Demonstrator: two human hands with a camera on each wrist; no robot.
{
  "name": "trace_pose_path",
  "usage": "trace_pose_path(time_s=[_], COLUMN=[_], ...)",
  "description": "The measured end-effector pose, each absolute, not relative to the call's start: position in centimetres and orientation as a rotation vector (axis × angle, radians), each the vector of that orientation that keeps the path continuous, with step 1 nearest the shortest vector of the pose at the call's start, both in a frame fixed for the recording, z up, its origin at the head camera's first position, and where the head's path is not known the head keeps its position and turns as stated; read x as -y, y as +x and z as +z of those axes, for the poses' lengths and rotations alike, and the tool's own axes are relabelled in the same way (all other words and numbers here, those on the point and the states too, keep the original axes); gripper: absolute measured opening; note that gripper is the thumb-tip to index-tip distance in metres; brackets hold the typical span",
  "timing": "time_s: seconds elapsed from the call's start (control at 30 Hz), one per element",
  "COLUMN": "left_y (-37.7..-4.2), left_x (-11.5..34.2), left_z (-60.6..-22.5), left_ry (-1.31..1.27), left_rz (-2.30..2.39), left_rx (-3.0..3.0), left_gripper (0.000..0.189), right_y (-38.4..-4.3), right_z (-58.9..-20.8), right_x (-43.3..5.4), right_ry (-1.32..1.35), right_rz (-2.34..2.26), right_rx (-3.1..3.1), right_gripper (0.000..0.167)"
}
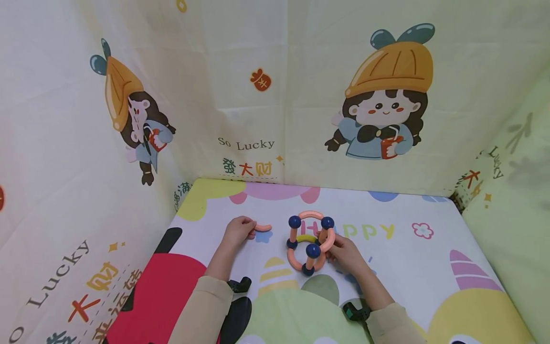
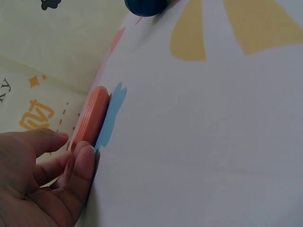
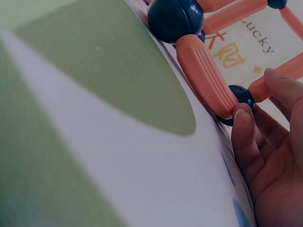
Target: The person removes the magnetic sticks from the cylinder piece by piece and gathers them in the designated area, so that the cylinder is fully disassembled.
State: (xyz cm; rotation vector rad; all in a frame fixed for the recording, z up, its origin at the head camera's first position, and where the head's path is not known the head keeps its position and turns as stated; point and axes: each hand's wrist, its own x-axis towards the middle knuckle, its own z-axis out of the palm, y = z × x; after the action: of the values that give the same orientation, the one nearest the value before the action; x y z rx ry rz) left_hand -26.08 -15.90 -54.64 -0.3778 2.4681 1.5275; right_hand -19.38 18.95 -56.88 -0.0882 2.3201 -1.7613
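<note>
A small frame of coral rods and dark blue balls (image 1: 313, 251) stands on the table, with upright rods between a lower and an upper level. Curved coral rods span the back and right of its top; a yellow curved rod (image 1: 307, 237) lies at the lower back. My right hand (image 1: 346, 255) grips the frame at its right side, fingertips by a lower ball (image 3: 242, 97) and thumb against an upright rod (image 3: 284, 73). To the left, my left hand (image 1: 237, 231) pinches one end of a separate curved coral rod (image 1: 263, 228), low over the table.
A printed cloth (image 1: 412, 277) with coloured shapes and letters covers the table. Patterned fabric walls (image 1: 309, 119) rise behind it and at both sides. Dark camera mounts (image 1: 239, 285) sit on both wrists.
</note>
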Motion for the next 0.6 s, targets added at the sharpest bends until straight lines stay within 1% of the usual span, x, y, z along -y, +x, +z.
trace_pose_path(time_s=[0.27, 0.43, 0.6], left_y=[-26.0, -25.9, -25.6], left_x=[16.0, 16.2, 15.3], left_z=[-54.3, -54.2, -52.7], left_ry=[-0.343, -0.286, -0.191], left_rz=[1.522, 1.45, 1.377], left_rx=[-2.491, -2.624, -2.735], left_gripper=[0.022, 0.022, 0.024], right_y=[-19.5, -19.5, -19.5], right_z=[-57.0, -57.2, -57.2], right_x=[-18.9, -18.9, -19.0], right_ry=[-0.135, -0.136, -0.129], right_rz=[-1.752, -1.738, -1.731], right_rx=[-2.345, -2.359, -2.369], right_gripper=[0.04, 0.041, 0.042])
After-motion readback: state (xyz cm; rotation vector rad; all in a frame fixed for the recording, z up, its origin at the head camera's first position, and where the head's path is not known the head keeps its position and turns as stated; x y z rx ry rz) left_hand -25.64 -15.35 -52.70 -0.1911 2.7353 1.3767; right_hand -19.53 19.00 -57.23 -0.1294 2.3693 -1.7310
